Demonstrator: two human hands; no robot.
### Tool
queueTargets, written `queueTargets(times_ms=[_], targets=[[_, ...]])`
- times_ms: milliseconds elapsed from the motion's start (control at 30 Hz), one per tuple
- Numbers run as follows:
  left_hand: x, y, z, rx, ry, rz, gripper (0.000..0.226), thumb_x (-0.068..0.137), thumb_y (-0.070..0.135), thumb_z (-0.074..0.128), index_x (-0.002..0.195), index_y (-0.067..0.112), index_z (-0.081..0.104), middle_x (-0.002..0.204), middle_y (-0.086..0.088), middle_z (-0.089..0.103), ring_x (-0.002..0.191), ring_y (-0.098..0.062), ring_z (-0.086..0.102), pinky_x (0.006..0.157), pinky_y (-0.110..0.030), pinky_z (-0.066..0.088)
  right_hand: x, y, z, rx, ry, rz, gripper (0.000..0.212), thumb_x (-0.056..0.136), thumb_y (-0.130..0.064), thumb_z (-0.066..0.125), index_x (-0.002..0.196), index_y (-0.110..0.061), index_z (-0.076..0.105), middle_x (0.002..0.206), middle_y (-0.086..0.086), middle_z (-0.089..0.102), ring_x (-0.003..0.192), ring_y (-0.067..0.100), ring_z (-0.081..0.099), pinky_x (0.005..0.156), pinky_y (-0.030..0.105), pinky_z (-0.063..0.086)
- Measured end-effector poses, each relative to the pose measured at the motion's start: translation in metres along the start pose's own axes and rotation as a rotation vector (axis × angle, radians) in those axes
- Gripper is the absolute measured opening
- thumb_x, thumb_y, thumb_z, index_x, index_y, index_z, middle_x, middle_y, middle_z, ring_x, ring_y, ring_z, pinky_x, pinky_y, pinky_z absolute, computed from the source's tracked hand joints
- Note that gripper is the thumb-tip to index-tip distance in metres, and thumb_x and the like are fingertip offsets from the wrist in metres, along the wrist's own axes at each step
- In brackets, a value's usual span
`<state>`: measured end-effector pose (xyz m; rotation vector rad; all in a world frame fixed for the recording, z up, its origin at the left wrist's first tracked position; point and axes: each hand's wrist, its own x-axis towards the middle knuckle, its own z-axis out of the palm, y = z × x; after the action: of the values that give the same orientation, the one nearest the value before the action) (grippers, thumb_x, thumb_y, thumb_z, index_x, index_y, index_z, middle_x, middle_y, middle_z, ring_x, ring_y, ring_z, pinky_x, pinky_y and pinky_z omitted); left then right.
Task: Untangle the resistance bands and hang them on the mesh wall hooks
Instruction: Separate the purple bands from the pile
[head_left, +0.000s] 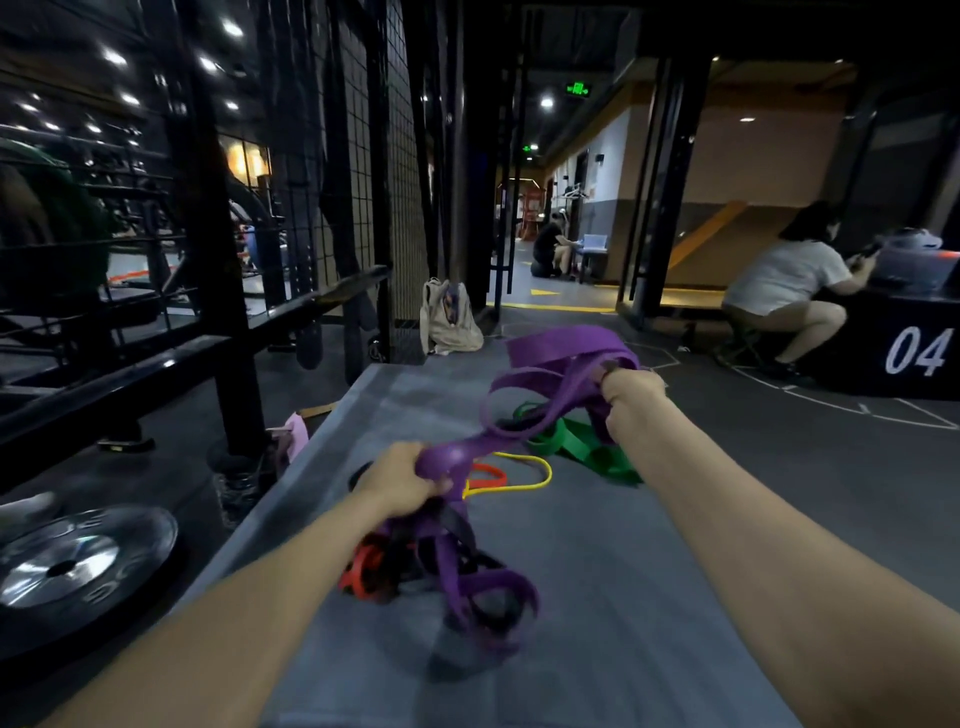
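Your left hand (402, 480) and right hand (626, 389) each grasp the purple band (550, 364), lifted over the table (597, 571), its tangled loops hanging mid-table, green band (582, 441) near the far edge.

Bands (540, 410) on mat (597, 597); weight plate (78, 566) left; mesh wall (358, 171) behind-left.

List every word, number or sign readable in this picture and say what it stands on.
"04": white digits on the side of the black box at right.
Green exit sign by the ceiling: lit, too small to read.
Second green sign down the corridor: too small to read.
Weight plate lettering: blurred, unreadable.
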<state>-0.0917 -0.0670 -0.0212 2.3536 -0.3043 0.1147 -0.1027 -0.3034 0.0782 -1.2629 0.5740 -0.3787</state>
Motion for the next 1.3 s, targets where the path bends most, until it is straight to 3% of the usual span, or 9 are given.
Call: queueTargets(times_ms=[233, 367, 567, 733, 833, 967, 1167, 1233, 1300], targets=[[0.035, 0.07, -0.104, 0.397, 0.159, 0.183, 0.016, 0.076, 0.023, 0.071, 0.072, 0.03, 0.057, 0.079, 0.003, 0.059, 0.088, -0.023, 0.062, 0.072, -0.031, 0.047, 0.036, 0.016, 0.005, -0.053, -0.062, 0.06, 0.046, 0.083, -0.017, 0.068, 0.124, -0.005, 0.053, 0.095, 0.011, 0.059, 0.045, 0.023, 0.057, 0.06, 0.034, 0.049], [0.043, 0.107, -0.116, 0.615, 0.174, 0.243, 0.011, 0.077, 0.031, 0.067, 0.074, 0.03, 0.057, 0.083, 0.003, 0.059, 0.089, -0.025, 0.061, 0.068, -0.028, 0.042, 0.064, 0.033, -0.005, -0.092, -0.084, 0.061, 0.026, 0.083, -0.021, 0.066, 0.104, -0.006, 0.059, 0.077, 0.003, 0.071, 0.055, 0.021, 0.06, 0.073, 0.033, 0.051], [0.041, 0.068, -0.045, 0.512, -0.053, 0.173, 0.031, 0.074, 0.029, 0.075, 0.101, 0.016, 0.068, 0.099, -0.006, 0.064, 0.099, -0.024, 0.061, 0.073, -0.024, 0.04, 0.048, 0.08, -0.056, -0.203, -0.153, 0.1, 0.008, 0.089, -0.016, 0.059, 0.084, -0.015, 0.053, 0.04, -0.008, 0.059, 0.043, 0.009, 0.061, 0.044, 0.018, 0.051], [0.024, 0.043, 0.009, 0.161, -0.139, 0.1, 0.022, 0.066, 0.007, 0.082, 0.084, 0.009, 0.07, 0.066, 0.004, 0.058, 0.048, 0.005, 0.053, 0.047, -0.009, 0.038, 0.065, 0.135, -0.087, -0.374, -0.12, 0.214, 0.058, 0.072, -0.033, 0.078, 0.115, 0.002, 0.059, 0.103, 0.019, 0.067, 0.09, 0.032, 0.065, 0.088, 0.047, 0.053], [0.022, 0.048, 0.024, 0.079, -0.132, 0.107, 0.033, 0.064, 0.005, 0.083, 0.095, 0.005, 0.069, 0.074, 0.0, 0.06, 0.057, 0.0, 0.049, 0.049, -0.005, 0.036, 0.045, 0.129, -0.09, -0.482, -0.119, 0.211, 0.054, 0.071, -0.025, 0.08, 0.111, 0.004, 0.058, 0.096, 0.021, 0.062, 0.08, 0.031, 0.061, 0.08, 0.044, 0.052], [0.022, 0.054, 0.037, -0.005, -0.117, 0.107, 0.039, 0.064, 0.003, 0.083, 0.1, 0.003, 0.069, 0.085, -0.004, 0.061, 0.072, -0.011, 0.053, 0.051, -0.004, 0.035, 0.015, 0.106, -0.078, -1.094, -0.003, -0.114, 0.054, 0.076, -0.03, 0.07, 0.12, -0.004, 0.051, 0.125, 0.021, 0.049, 0.12, 0.037, 0.045, 0.098, 0.039, 0.038], [0.01, 0.061, 0.037, -0.162, -0.177, 0.207, 0.039, 0.063, -0.003, 0.08, 0.096, 0.012, 0.066, 0.091, -0.003, 0.062, 0.086, -0.012, 0.056, 0.071, -0.01, 0.042, -0.02, 0.116, -0.026, -0.957, -0.499, -0.465, 0.06, 0.073, -0.02, 0.078, 0.121, -0.001, 0.049, 0.112, 0.014, 0.06, 0.097, 0.017, 0.053, 0.082, 0.028, 0.041], [0.007, 0.056, 0.031, -0.195, -0.169, 0.212, 0.045, 0.062, -0.004, 0.081, 0.101, 0.012, 0.064, 0.093, -0.004, 0.061, 0.087, -0.012, 0.055, 0.073, -0.01, 0.042, -0.025, 0.117, -0.014, -0.961, -0.521, -0.555, 0.019, 0.079, -0.02, 0.073, 0.089, -0.01, 0.06, 0.087, 0.013, 0.059, 0.079, 0.016, 0.048, 0.065, 0.029, 0.033], [0.003, 0.042, 0.023, -0.189, -0.154, 0.175, 0.053, 0.062, -0.004, 0.081, 0.109, 0.008, 0.06, 0.098, -0.004, 0.057, 0.092, -0.014, 0.052, 0.072, -0.009, 0.041, -0.021, 0.116, -0.011, -0.954, -0.481, -0.579, 0.03, 0.084, -0.018, 0.067, 0.061, -0.019, 0.048, 0.072, 0.012, 0.053, 0.069, 0.017, 0.043, 0.058, 0.029, 0.026]])
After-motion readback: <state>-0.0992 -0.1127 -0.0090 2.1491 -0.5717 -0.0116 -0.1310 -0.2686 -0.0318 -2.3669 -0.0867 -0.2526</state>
